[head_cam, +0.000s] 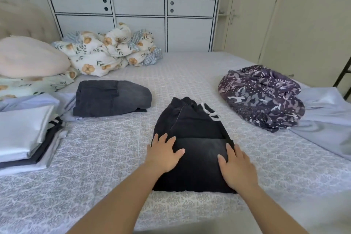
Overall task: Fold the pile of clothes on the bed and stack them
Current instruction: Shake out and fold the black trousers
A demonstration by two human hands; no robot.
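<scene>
A black pair of trousers (193, 129) with a white drawstring lies partly folded in the middle of the bed (114, 157). My left hand (163, 154) presses flat on its left side, fingers spread. My right hand (237, 167) rests flat on its right side. A folded dark grey pair of jeans (112, 97) sits further back to the left. A stack of folded clothes (24, 138), white and dark, stands at the left edge. A crumpled purple patterned garment (264, 95) lies at the right on a pale blue garment (326, 119).
A bunched floral duvet (108, 51) and a pink pillow (28, 57) lie at the head of the bed. White wardrobe doors (136, 5) stand behind the bed, and a door (247, 15) is at the right.
</scene>
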